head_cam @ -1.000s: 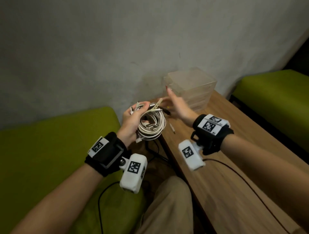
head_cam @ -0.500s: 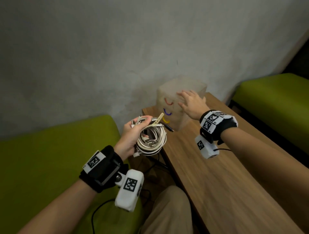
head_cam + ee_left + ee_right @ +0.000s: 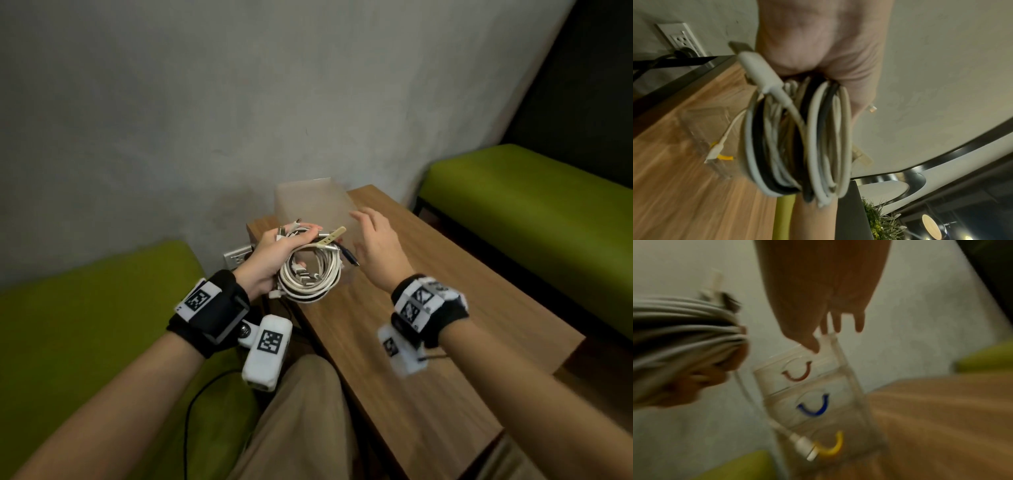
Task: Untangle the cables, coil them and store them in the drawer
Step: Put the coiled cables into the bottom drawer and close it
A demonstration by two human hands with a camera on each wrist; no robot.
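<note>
A coil of white and black cables (image 3: pixel 310 274) hangs in my left hand (image 3: pixel 274 251), whose fingers curl round its top strands; several plugs stick out. In the left wrist view the cable coil (image 3: pixel 797 138) dangles below the palm (image 3: pixel 818 40), above the wooden table (image 3: pixel 684 186). Just behind it stands a translucent drawer unit (image 3: pixel 310 202), with its red handle (image 3: pixel 797 374), blue handle (image 3: pixel 813 407) and yellow handle (image 3: pixel 831 447); all drawers look closed. My right hand (image 3: pixel 373 246) hovers open beside the unit's right side, fingertips (image 3: pixel 838 324) near its top corner. That view is blurred.
The wooden table (image 3: pixel 445 342) runs toward me, with green benches (image 3: pixel 531 219) on either side. A wall outlet (image 3: pixel 236 257) with a black plug sits low on the grey wall, left of the table. My knee (image 3: pixel 301 411) is by the table's near-left edge.
My right hand has drawn back from the top of the drawer unit and now sits beside it, close to the coil. The left hand has brought the coil in front of the unit.
</note>
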